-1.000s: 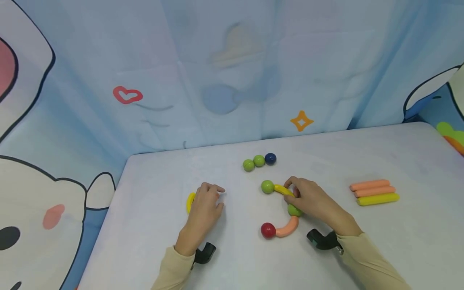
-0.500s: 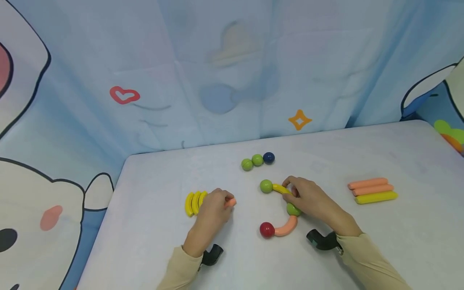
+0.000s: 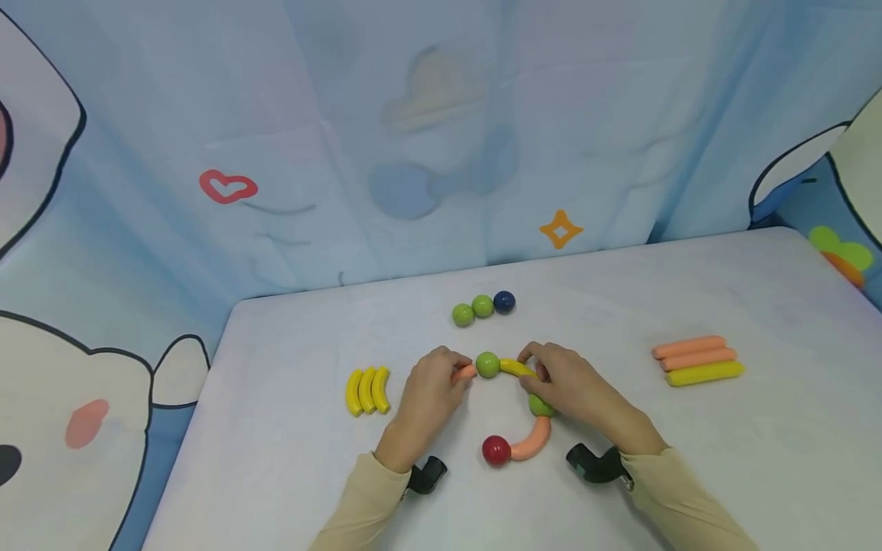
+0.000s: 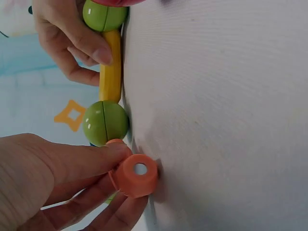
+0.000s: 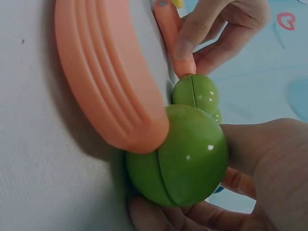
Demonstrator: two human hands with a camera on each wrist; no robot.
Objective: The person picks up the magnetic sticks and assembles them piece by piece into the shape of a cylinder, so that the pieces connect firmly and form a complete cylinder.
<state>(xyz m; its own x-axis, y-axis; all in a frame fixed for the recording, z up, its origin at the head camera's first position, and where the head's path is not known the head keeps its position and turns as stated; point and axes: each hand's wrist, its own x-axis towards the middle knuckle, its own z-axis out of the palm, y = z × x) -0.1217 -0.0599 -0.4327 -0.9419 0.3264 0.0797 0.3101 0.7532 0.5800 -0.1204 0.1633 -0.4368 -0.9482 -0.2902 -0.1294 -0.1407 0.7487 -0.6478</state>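
Observation:
My left hand (image 3: 429,392) pinches a short orange magnetic rod (image 4: 144,180), a round silver magnet showing on its end in the left wrist view. The rod's other end meets a green ball (image 3: 488,364). From that ball a curved yellow magnetic rod (image 3: 513,367) runs to a second green ball (image 5: 185,154). My right hand (image 3: 577,389) grips the yellow rod, its thumb and fingers on either side. Below the second ball, a curved orange rod (image 3: 532,441) joins it to a red ball (image 3: 496,451). Together these pieces form an open arc on the table.
Several curved yellow rods (image 3: 367,391) lie side by side at left. Two green balls (image 3: 482,306) and a dark blue ball (image 3: 504,301) sit in a row behind. At right lie two straight orange rods (image 3: 697,359) and a straight yellow rod (image 3: 704,373). A blue printed curtain (image 3: 310,153) hangs behind.
My left hand has picked up the orange rod beside the yellow ones and carried it right to the green ball. My right hand keeps its grip on the yellow rod.

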